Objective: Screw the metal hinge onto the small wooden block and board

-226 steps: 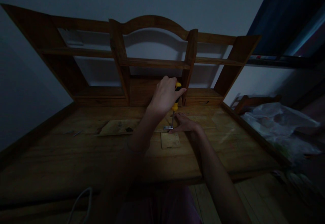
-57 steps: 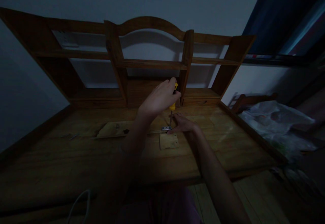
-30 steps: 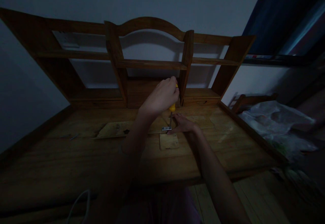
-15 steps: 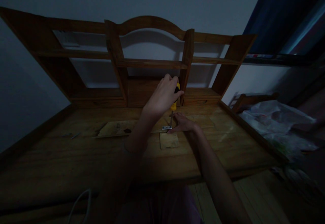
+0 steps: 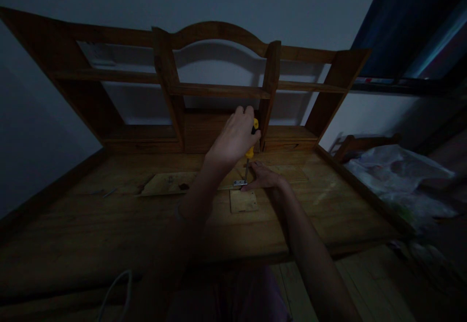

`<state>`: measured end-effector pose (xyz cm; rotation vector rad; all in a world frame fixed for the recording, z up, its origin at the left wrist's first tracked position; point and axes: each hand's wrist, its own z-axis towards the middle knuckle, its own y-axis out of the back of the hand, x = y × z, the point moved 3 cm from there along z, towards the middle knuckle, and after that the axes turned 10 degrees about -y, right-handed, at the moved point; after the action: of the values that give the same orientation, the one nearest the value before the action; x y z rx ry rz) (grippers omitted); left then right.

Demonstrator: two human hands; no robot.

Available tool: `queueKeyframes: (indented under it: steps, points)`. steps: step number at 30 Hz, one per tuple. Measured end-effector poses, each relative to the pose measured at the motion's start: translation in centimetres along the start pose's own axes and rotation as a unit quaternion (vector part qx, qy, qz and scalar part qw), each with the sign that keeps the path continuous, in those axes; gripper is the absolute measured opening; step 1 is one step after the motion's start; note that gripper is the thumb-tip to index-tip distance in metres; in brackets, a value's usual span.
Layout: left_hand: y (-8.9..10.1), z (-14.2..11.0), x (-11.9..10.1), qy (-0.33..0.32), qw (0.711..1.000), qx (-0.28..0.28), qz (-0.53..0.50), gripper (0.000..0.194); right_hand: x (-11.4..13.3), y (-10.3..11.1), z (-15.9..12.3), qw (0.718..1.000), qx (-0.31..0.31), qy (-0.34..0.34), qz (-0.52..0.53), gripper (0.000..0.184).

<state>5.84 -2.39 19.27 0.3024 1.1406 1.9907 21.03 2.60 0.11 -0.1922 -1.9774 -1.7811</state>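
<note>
My left hand (image 5: 233,134) is wrapped round the yellow and black handle of a screwdriver (image 5: 249,153), held nearly upright. The shaft runs down to a small silver metal bracket (image 5: 240,183), which lies on a long wooden board (image 5: 170,184); the tip's exact seat is too small to tell. My right hand (image 5: 265,177) lies low over the board with its fingers spread, the thumb beside the bracket and the fingertips beyond the shaft. Just in front of the bracket is a small square wooden piece (image 5: 243,202).
All this lies on a wooden desk (image 5: 127,224) with a shelf unit (image 5: 215,91) along its back. A thin metallic-looking piece (image 5: 109,192) is at the left. A white cable (image 5: 126,285) hangs at the front edge. Plastic bags (image 5: 390,171) sit beyond the right edge. The light is dim.
My left hand has turned slightly on the screwdriver handle, its thumb and knuckles shifting a little to the left. The right hand, the bracket and the board stay in place.
</note>
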Motion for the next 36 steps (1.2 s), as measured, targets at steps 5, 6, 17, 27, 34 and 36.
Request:
queueKeyframes:
  steps: [5,6,17,27,34,36]
  points:
    - [-0.1,0.2,-0.3,-0.031,0.999,0.038,-0.018,0.029,0.0,0.0,-0.1,1.0,-0.006,0.0,-0.003,0.102]
    - [-0.1,0.1,-0.3,-0.033,0.998,0.042,-0.018,0.03,0.0,0.0,-0.1,1.0,-0.006,0.001,-0.006,0.1]
    - [-0.4,-0.1,0.5,0.002,1.0,0.019,-0.009,0.031,0.3,0.2,-0.2,1.0,0.005,-0.003,-0.004,0.098]
    - [-0.6,0.0,-0.3,-0.037,0.999,0.037,0.007,0.032,0.3,0.2,-0.2,1.0,0.004,0.0,0.002,0.098]
    - [-1.1,0.3,0.4,-0.021,0.999,-0.004,0.026,0.032,0.2,0.2,-0.2,1.0,0.004,0.004,0.01,0.1]
    - [-0.9,0.3,0.3,-0.011,1.0,-0.007,0.024,0.034,0.1,0.1,-0.1,1.0,0.005,0.003,0.008,0.101]
